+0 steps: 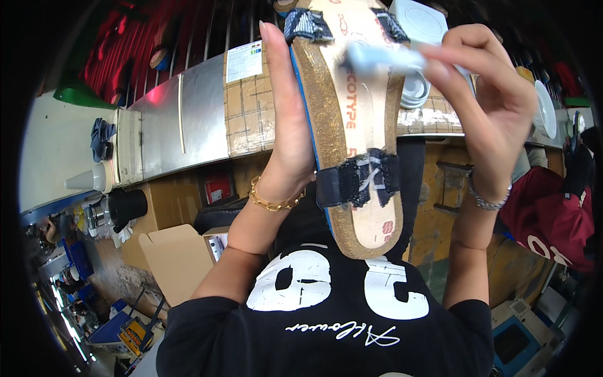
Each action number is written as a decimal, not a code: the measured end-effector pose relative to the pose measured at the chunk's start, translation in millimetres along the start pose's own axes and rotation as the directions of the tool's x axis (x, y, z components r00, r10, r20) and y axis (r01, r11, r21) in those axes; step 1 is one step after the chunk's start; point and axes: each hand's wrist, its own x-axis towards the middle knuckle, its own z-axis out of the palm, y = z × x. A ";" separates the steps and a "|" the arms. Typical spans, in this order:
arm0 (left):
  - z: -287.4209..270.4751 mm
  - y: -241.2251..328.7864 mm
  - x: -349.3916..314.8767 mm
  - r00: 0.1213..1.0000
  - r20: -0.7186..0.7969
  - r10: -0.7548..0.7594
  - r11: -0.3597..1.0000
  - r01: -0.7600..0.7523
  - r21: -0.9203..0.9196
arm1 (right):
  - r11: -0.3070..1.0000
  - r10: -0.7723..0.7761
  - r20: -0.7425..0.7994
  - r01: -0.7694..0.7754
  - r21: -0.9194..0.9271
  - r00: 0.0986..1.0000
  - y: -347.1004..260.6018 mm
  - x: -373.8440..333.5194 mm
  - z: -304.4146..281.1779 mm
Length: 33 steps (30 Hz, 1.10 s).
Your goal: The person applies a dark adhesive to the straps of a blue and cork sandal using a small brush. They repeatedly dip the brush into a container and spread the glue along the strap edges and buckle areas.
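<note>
My left hand (pixel 290 116) grips a cork sandal footbed (pixel 326 119) by its left side, thumb along the edge and the other fingers hidden behind it. The footbed is upright, its pale face toward me, with a thin blue edge at the left. A black strap end (pixel 336 186) is folded onto it near the lower end, and frayed dark strap pieces (pixel 308 26) sit near the top. In a pinch, my right hand (pixel 490 94) holds a light blue, motion-blurred brush-like tool (pixel 386 60). Its dark tip is over or against the upper middle of the footbed; contact cannot be made out.
Behind the footbed are a cardboard sheet (pixel 248 122) on a metal bench (pixel 157 119), a white container (pixel 421 22) and a round white tub (pixel 414 91). A red-lit rack (pixel 94 50) stands far left. A person in maroon (pixel 534 210) is at the right. An open carton (pixel 179 257) lies lower left.
</note>
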 end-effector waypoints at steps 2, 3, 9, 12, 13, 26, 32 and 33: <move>-4.8 2.0 -1.9 0.997 -0.080 0.017 0.996 -0.010 0.090 | 0.997 0.035 -0.027 -0.036 -0.061 0.999 4.0 -2.4 7.0; -4.3 2.3 -1.9 0.981 -0.185 0.065 0.948 -0.003 0.319 | 0.995 0.092 0.018 -0.092 -0.045 0.996 -2.6 -11.2 6.1; -15.6 10.6 3.4 0.901 -0.331 0.281 0.895 -0.121 0.429 | 0.931 0.358 0.072 -0.362 0.047 0.931 -39.6 -38.1 3.0; -11.7 11.1 2.0 0.860 -0.406 0.310 0.890 -0.112 0.443 | 0.953 0.293 0.000 -0.293 -0.074 0.956 -41.7 -40.2 12.3; -12.5 9.8 2.3 0.867 -0.366 0.337 0.879 -0.150 0.453 | 0.960 0.249 -0.027 -0.250 -0.127 0.968 -42.1 -40.8 16.0; -13.5 12.5 5.0 0.897 -0.333 0.290 0.897 -0.134 0.421 | 0.985 0.137 0.076 -0.127 -0.117 0.988 -44.3 -48.4 3.2; -28.5 11.9 7.9 0.974 -0.224 0.040 0.984 0.001 0.179 | 0.989 0.084 0.086 -0.073 -0.128 0.993 -51.9 -45.5 7.3; -28.3 12.3 7.5 0.976 -0.213 0.039 0.967 0.017 0.254 | 0.992 0.082 0.128 -0.069 -0.103 0.988 -53.2 -46.4 5.4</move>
